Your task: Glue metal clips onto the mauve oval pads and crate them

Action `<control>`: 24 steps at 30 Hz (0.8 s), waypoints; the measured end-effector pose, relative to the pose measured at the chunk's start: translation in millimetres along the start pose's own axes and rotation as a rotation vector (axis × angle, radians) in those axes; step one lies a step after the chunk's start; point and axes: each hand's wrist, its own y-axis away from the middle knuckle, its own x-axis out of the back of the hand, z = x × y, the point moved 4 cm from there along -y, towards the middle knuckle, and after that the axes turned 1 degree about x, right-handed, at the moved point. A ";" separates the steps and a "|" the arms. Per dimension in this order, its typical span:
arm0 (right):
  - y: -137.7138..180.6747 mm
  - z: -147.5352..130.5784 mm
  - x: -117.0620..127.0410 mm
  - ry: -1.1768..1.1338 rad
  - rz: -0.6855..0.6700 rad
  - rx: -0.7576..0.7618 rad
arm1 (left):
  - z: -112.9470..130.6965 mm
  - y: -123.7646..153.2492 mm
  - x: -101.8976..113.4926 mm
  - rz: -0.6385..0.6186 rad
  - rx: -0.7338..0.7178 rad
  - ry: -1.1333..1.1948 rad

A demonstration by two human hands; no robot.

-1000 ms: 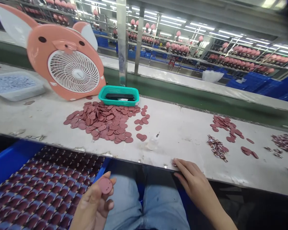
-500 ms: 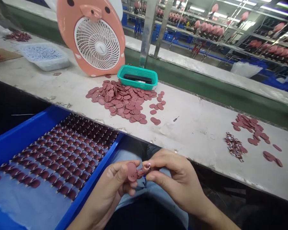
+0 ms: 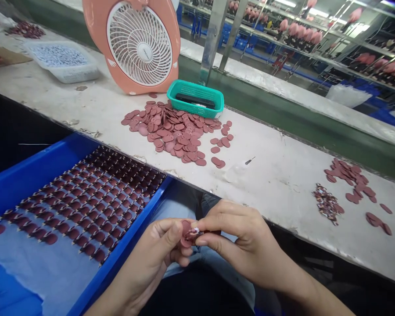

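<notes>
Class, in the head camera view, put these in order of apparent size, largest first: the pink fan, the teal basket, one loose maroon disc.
Largest to smallest:
1. pink fan
2. teal basket
3. single loose maroon disc

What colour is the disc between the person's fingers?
The disc is a dusty maroon-pink, shown best in the head view.

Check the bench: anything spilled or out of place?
A small dark tool lies alone on the white bench, apart from the heap of maroon discs, so it looks stray; nothing else stands out.
</notes>
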 end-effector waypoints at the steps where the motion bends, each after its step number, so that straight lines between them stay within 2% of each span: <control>1: -0.8 -0.6 0.3 0.010 -0.012 0.009 | 0.0 -0.2 -0.4 -0.001 0.008 -0.003; 6: -5.6 -4.3 0.9 0.062 -0.069 0.039 | 0.2 -0.4 -1.1 0.035 0.026 -0.003; 14: -8.3 -10.3 -1.0 0.127 -0.104 0.085 | -5.7 0.6 5.5 0.019 0.061 0.045; 24: -9.6 -8.1 -4.7 0.103 -0.146 0.064 | 0.7 7.3 -2.5 0.094 0.051 0.025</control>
